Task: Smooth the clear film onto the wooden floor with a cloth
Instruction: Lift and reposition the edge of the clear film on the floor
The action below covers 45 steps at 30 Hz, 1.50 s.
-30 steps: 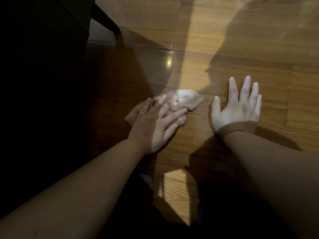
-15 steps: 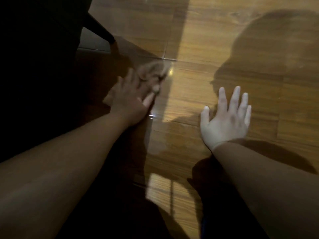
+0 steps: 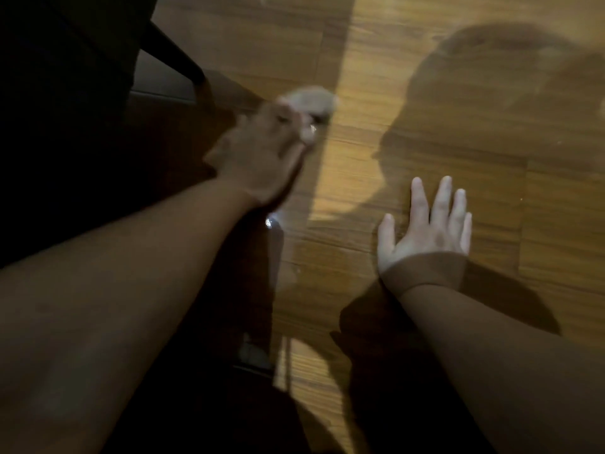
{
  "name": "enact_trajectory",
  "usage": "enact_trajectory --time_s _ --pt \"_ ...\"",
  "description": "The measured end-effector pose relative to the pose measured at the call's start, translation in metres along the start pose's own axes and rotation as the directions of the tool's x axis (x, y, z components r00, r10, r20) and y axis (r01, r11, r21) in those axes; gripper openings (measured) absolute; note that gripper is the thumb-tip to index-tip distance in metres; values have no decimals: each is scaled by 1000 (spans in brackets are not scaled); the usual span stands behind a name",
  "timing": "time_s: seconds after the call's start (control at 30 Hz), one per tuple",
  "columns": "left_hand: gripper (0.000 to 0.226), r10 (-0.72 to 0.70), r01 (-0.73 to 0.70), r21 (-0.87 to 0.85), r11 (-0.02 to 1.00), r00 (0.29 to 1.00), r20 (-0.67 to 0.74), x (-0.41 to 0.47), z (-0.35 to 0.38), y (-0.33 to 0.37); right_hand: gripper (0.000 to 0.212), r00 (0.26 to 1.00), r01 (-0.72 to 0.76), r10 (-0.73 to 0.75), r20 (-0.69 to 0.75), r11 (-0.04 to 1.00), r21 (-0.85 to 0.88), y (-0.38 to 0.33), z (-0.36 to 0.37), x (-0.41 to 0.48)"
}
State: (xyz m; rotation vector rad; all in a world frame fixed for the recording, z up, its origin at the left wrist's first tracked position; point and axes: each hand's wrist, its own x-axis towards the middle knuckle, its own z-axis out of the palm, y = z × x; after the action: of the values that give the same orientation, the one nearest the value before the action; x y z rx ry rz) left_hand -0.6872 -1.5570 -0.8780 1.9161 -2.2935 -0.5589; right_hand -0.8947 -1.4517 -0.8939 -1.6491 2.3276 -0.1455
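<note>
My left hand point(image 3: 262, 155) presses a pale crumpled cloth point(image 3: 311, 99) onto the glossy clear film point(image 3: 330, 178) that covers the wooden floor point(image 3: 491, 93). The hand and cloth are motion-blurred, and the cloth sticks out beyond the fingertips. A small glint shows on one finger. To the right and nearer to me, my right hand point(image 3: 425, 231) lies flat on the film with its fingers spread and nothing in it. A film edge or crease runs down the floor near my left forearm point(image 3: 273, 257).
A dark furniture leg point(image 3: 176, 50) slants down at the upper left, just behind the cloth. Deep shadow covers the left side. The shadow of a head and arm falls across the floor at the upper right.
My left hand has slid the cloth away from me and to the left, toward the furniture leg. My right hand has stayed flat in the same spot.
</note>
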Motion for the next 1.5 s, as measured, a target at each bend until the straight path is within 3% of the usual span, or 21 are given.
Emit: enact_trajectory --time_s 0.1,0.23,0.27,0.33,0.4,0.47,0.53,0.63,0.77,0.8,0.87,0.93,0.97,1.03,1.1,1.17,1.23,1.33,1.37,1.43,1.5 --pt "47 -318 328 33 944 933 -167 33 -13 -39 65 1000 13 -12 17 1000 -27 1 1 3" --pt "42 -437 446 -25 895 863 -254 42 3 -4 65 1000 21 -21 -4 1000 -10 2 4 2" --pt "41 -356 369 8 930 902 -246 37 10 13 65 1000 22 -22 -22 1000 -2 1 4 3" --pt "43 46 -27 125 992 988 -151 6 31 44 64 999 22 -23 -49 1000 -14 0 8 1" --pt "46 402 -404 36 914 913 67 -30 43 59 60 997 19 -21 -72 1000 -17 3 9 1" --pt "46 500 -502 -21 864 855 140 -37 44 43 59 997 17 -18 -77 1000 -13 7 9 -1" --pt "52 415 -427 66 902 898 144 -14 31 17 65 998 0 -1 -68 1000 -4 2 6 0" --pt "46 32 -22 155 988 998 -61 26 12 -17 67 999 16 -16 -38 1000 -18 -1 5 0" --pt "50 -426 443 51 895 884 -193 51 15 5 67 999 26 -27 -33 999 -41 -2 8 -2" --pt "53 -403 410 29 912 905 -138 51 22 27 67 999 22 -24 -35 998 -56 0 9 0" --pt "58 -113 115 -69 991 993 26 30 39 68 66 998 37 -40 -48 998 -52 1 12 -2" --pt "54 128 -82 -293 953 981 144 8 41 94 65 997 42 -46 -60 997 -72 1 12 1" --pt "53 113 -62 -424 903 989 95 0 37 90 63 996 47 -52 -75 996 -76 1 14 1" --pt "57 -112 39 -529 848 988 -108 -8 26 68 61 993 40 -46 -108 998 -54 0 11 4" --pt "58 -344 296 -245 923 921 -182 -25 29 37 60 995 33 -35 -93 999 -25 1 10 5" --pt "57 -459 466 91 880 884 -90 -43 34 16 60 998 41 -42 -39 999 -36 3 12 6" --pt "58 -422 426 177 887 904 -62 -50 43 18 62 1000 -2 3 -28 999 45 8 5 4" --pt "61 -353 368 176 913 929 -110 -42 42 18 70 959 -93 184 -215 922 375 -4 -17 18" --pt "60 -337 361 194 912 930 -147 -39 44 16 70 959 -56 154 -236 925 375 -14 -26 29" --pt "58 -323 372 264 890 922 -211 -41 49 -6 65 980 182 -161 -118 962 201 -50 -21 41" --pt "60 -320 382 285 879 916 -242 -46 62 -16 55 888 455 -457 53 889 44 -55 -6 45"
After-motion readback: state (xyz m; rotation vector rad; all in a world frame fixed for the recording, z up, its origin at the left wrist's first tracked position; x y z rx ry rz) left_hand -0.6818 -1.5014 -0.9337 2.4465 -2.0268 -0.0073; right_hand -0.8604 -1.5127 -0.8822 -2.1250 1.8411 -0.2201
